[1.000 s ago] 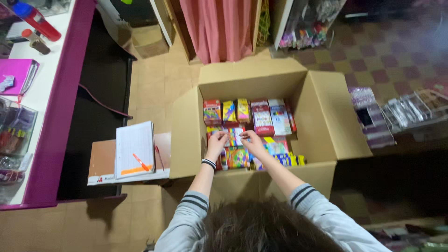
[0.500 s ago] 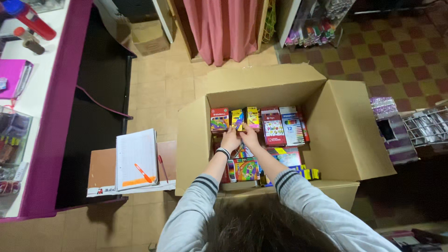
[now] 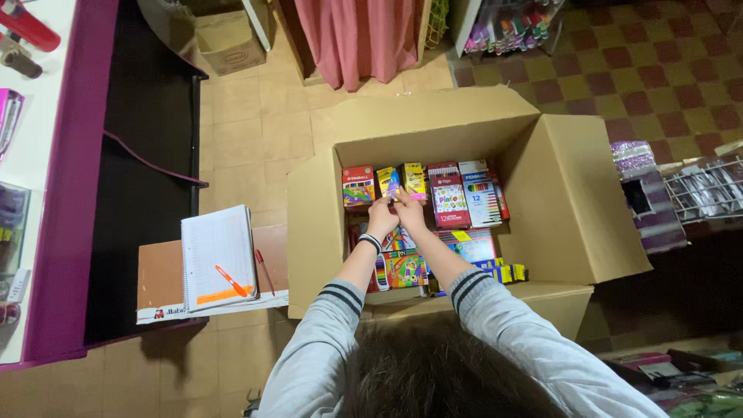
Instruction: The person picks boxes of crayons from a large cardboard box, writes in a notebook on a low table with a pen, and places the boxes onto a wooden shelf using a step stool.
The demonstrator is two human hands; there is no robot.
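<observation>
Stationery shop, seemingly. Open brown cardboard carton on tan tiled floor, packed with bright boxes of crayons and markers. Wire display rack of coloured pens at back. White counter with magenta edge on left, spiral-bound lined ledger notebook beside it.

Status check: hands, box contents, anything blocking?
Left hand and right hand together inside cardboard box, at small yellow packet. Grip unclear. Colourful stationery packs crowd around; nothing blocking.

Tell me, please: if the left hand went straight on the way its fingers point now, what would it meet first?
Probably the small yellow box standing in the back row of the cardboard box. The left hand points at it, and its fingers seem already there, though depth is unclear.
</observation>
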